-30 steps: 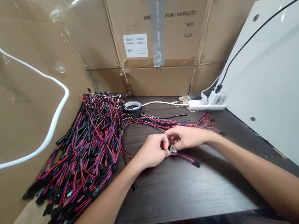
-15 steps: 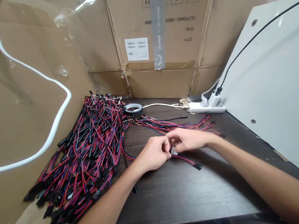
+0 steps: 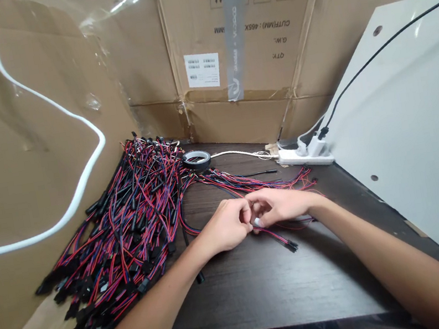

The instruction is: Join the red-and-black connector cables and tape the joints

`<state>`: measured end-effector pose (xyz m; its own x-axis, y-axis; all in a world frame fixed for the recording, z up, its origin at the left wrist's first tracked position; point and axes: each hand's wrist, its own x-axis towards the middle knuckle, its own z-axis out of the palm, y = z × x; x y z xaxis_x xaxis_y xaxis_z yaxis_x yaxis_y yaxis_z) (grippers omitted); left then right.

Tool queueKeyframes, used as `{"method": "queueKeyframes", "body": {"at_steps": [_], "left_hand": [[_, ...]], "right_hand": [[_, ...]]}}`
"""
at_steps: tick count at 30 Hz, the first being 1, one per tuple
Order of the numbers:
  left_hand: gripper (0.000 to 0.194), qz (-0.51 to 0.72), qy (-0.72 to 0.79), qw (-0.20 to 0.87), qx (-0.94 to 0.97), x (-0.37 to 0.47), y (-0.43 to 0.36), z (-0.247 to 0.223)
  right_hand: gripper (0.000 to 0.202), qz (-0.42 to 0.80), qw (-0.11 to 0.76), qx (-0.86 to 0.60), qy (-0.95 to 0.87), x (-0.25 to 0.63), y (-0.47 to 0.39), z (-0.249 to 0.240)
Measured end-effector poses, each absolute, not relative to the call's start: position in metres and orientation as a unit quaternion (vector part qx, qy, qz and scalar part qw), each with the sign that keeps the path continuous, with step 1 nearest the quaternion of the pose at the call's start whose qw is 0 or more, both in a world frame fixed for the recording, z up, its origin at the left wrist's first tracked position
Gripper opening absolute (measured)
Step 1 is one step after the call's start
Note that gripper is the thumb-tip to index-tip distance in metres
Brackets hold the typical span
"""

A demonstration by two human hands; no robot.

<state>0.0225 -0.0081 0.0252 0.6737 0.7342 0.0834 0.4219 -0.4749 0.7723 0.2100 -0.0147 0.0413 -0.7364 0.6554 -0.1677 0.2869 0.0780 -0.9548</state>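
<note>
Over a dark table (image 3: 258, 293), the curled left hand (image 3: 230, 225) pinched red wires (image 3: 274, 233) while the half-curled right hand (image 3: 280, 203) gripped a white tab (image 3: 257, 221) that showed less than a moment earlier, seemingly folded closer to them.

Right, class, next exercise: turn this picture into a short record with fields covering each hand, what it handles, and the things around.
Left hand: fingers pinched at a thin wire bundle
Right hand: thumb and fingers on a small white piece, against the left hand
Bundle end: black tips, pointing towards the person's right
Left side: large pile of red, blue and black wires
Behind the hands: tape roll; more loose wires
Back right: white power strip, plugs fitted
Surface: dark tabletop
</note>
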Motion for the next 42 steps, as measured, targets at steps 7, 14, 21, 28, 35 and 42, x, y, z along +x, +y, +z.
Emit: {"method": "queueKeyframes", "body": {"at_steps": [7, 14, 21, 28, 35, 42], "left_hand": [[0.014, 0.211, 0.345, 0.379, 0.833, 0.022, -0.007, 0.028], [0.011, 0.278, 0.366, 0.393, 0.797, 0.017, 0.000, 0.033], [0.010, 0.296, 0.382, 0.383, 0.787, 0.016, 0.003, 0.033], [0.009, 0.301, 0.389, 0.372, 0.787, 0.017, 0.002, 0.032], [0.015, 0.299, 0.378, 0.335, 0.810, 0.020, -0.006, 0.035], [0.017, 0.314, 0.352, 0.347, 0.811, 0.019, -0.007, 0.038]], "right_hand": [[0.035, 0.609, 0.143, -0.318, -0.713, 0.212, -0.016, 0.045], [0.024, 0.610, 0.186, -0.356, -0.683, 0.210, -0.015, 0.042], [0.018, 0.595, 0.224, -0.405, -0.657, 0.202, -0.018, 0.043], [0.013, 0.518, 0.256, -0.503, -0.642, 0.191, -0.019, 0.039], [0.007, 0.547, 0.232, -0.539, -0.597, 0.191, -0.015, 0.027], [0.007, 0.484, 0.245, -0.567, -0.620, 0.183, -0.018, 0.027]]}}
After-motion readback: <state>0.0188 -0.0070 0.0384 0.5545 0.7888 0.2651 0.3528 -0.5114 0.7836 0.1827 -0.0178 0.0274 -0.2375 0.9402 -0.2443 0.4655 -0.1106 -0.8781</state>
